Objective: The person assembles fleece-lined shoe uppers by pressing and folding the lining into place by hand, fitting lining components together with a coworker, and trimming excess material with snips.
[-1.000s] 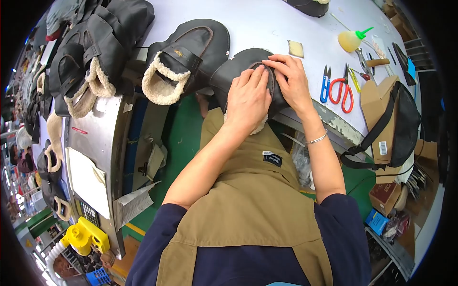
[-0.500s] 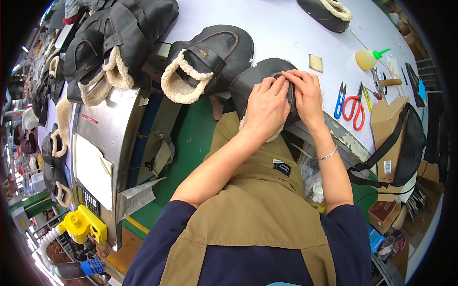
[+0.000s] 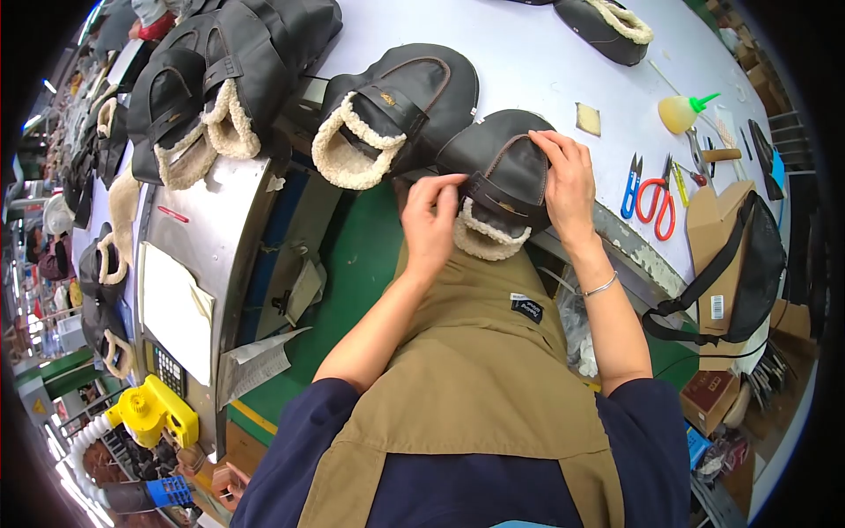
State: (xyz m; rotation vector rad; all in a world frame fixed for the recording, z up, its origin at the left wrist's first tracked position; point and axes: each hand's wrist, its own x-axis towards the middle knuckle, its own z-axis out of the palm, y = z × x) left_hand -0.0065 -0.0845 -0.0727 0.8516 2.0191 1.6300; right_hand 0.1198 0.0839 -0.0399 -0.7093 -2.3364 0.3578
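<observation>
A black leather shoe upper with cream fleece lining lies at the table's front edge, its opening towards my body. My left hand is at the left end of its strap, thumb and forefinger pinched together there. Along the upper's right side rests my right hand, fingers extended and close together, fingertips at the curved seam. Just left of it sits a second black upper with the same fleece and a small gold-coloured mark on its strap.
More black uppers are piled at left, above a metal cabinet. At right lie blue snips, red-handled scissors, a bottle with a green nozzle, and a black bag on cardboard. Another upper sits at the back.
My left hand has moved off the top of the upper to the left end of its strap, uncovering seam and strap. My right hand stays on the right side. The view has shifted.
</observation>
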